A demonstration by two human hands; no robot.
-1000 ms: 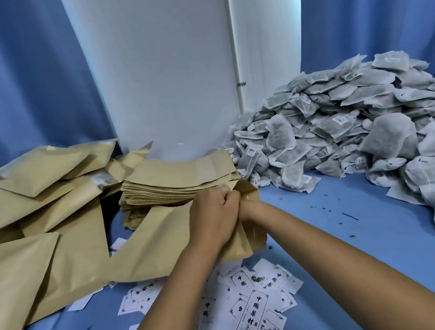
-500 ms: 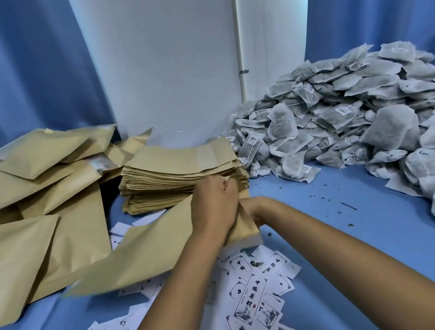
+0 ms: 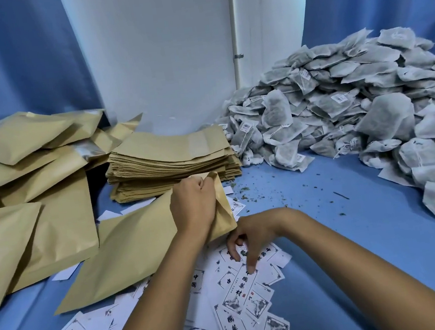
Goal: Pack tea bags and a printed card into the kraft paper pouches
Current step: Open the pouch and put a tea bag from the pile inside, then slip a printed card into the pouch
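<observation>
1. Tea bags [image 3: 341,111]: big heap far right, soft and light; scoop loosely.
2. Pouch [image 3: 129,255]: your left hand [image 3: 193,209] grips its mouth; thin kraft creases easily.
3. Printed cards [image 3: 243,293]: your right hand [image 3: 250,239], fingers curled, touches one; slick, pinch its edge.

This looks like a small hand-packing station, not a home or kitchen. At the right of the frame, tea bags [image 3: 354,109] lie heaped in bulk. A neat stack of flat pouches [image 3: 172,162] sits at centre, with filled pouches [image 3: 25,172] piled at the left. Printed cards [image 3: 243,298] are scattered at lower centre. All of it lies on a blue surface [image 3: 358,251] strewn with tea crumbs, backed by blue curtains [image 3: 6,59] and a white panel [image 3: 158,48].
</observation>
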